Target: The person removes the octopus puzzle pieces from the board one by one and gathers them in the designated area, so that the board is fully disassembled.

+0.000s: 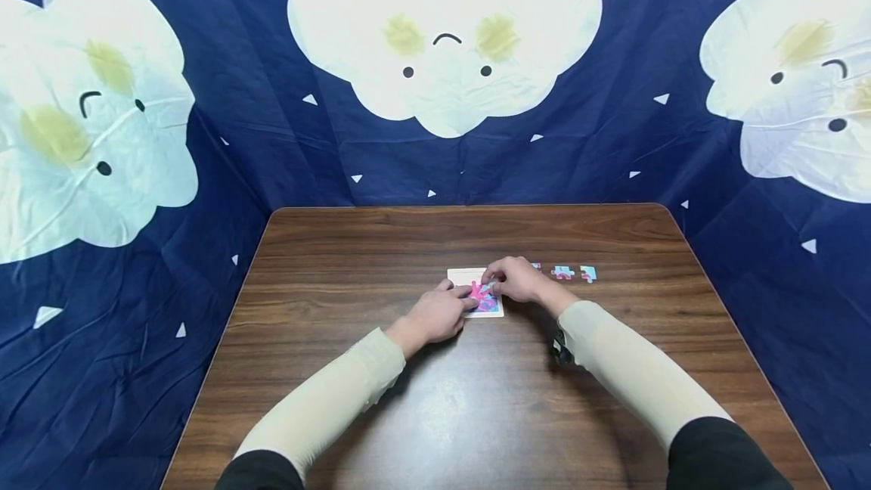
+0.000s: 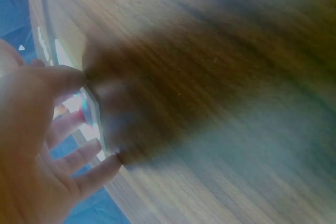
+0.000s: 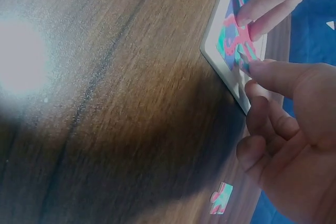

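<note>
A small white-framed jigsaw puzzle (image 1: 457,275) with a pink and blue picture lies flat on the table. My left hand (image 1: 437,314) rests at its left side, extended fingertips touching the pink part of the picture. Over the right part of the puzzle, my right hand (image 1: 519,279) pinches a small puzzle piece (image 3: 243,62) between thumb and forefinger. In the right wrist view that piece shows slightly tilted at the picture's edge, partly covered by the fingertips. The other right fingers curl beside the frame's rim (image 3: 207,41).
To the right of the puzzle lie loose pieces: one middle piece (image 1: 562,272), one farther right piece (image 1: 588,274), and another piece (image 1: 536,265) partly behind the right hand. The brown wooden table (image 1: 340,263) meets a blue cloth backdrop (image 1: 231,134) with white clouds.
</note>
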`<control>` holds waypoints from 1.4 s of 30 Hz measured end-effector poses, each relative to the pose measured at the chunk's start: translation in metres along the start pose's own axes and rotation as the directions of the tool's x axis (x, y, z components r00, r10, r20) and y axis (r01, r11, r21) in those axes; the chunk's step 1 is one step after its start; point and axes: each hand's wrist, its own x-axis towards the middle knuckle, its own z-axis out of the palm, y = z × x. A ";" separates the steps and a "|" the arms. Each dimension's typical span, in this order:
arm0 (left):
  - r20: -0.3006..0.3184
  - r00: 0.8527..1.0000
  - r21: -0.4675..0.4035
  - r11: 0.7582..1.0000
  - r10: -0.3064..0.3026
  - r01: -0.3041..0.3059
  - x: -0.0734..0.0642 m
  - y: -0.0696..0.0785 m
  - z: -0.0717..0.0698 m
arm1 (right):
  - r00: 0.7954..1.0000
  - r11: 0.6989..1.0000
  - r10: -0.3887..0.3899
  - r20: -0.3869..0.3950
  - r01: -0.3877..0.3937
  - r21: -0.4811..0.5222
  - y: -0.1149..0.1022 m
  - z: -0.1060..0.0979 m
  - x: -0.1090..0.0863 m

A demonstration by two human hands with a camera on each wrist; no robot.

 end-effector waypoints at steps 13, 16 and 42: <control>0.000 1.000 -0.011 1.000 -0.018 0.018 0.001 0.001 0.003 | 0.996 0.973 0.077 -0.047 -0.064 0.221 0.009 -0.005 -0.011; 0.005 1.000 -0.008 1.000 -0.016 0.016 0.001 0.001 0.004 | 0.994 0.959 0.089 -0.065 -0.068 0.274 0.011 -0.009 -0.014; -0.034 0.999 -0.005 1.000 0.004 -0.004 -0.002 -0.001 0.005 | 0.964 0.881 0.245 -0.103 -0.177 0.438 0.070 -0.042 -0.077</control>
